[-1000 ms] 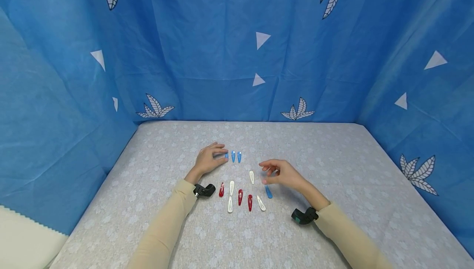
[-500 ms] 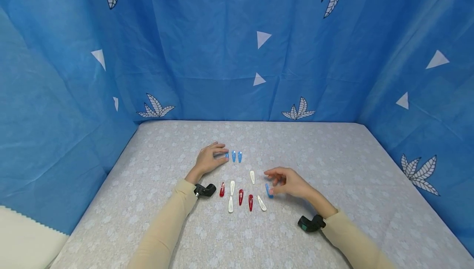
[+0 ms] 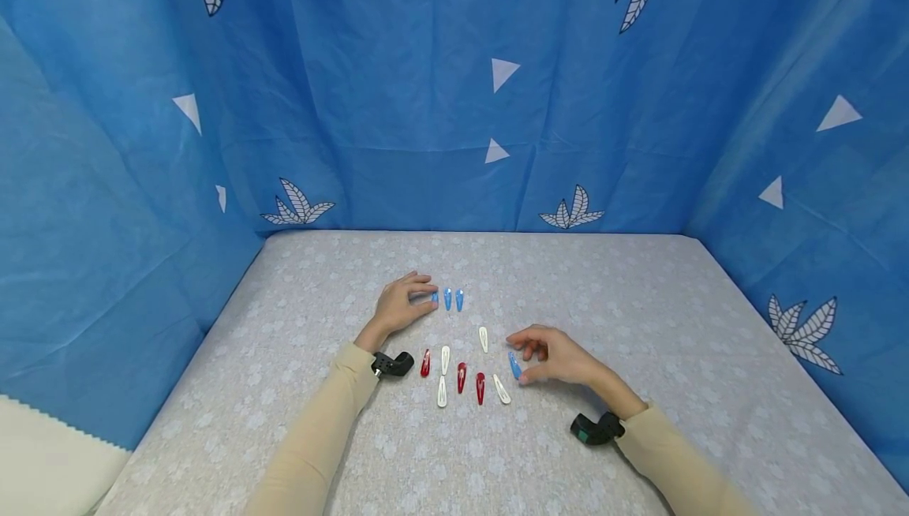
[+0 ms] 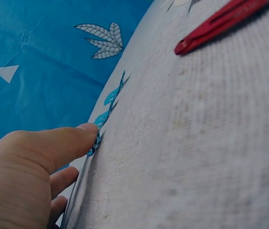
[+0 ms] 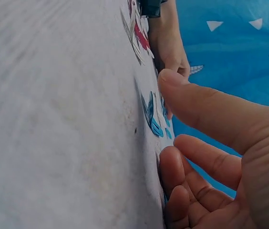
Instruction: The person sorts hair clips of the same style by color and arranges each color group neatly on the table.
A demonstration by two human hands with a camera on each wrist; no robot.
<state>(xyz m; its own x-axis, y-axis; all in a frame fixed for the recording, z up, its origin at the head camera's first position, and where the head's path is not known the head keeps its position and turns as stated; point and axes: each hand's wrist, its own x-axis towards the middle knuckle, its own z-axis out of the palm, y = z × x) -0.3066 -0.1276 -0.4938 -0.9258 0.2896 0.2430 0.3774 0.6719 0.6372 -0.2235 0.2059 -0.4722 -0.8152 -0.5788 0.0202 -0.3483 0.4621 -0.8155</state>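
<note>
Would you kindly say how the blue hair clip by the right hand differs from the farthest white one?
The blue hair clip lies beside the right hand; the white hair clip lies farther from it. In the head view, the blue hair clip slants, while the white hair clip runs nearly straight up the frame. Both lie on the patterned cloth.

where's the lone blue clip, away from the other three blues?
Head view, just right of centre: the lone blue clip lies on the patterned cloth, beside the right hand; a white clip sits to its lower left.
</note>
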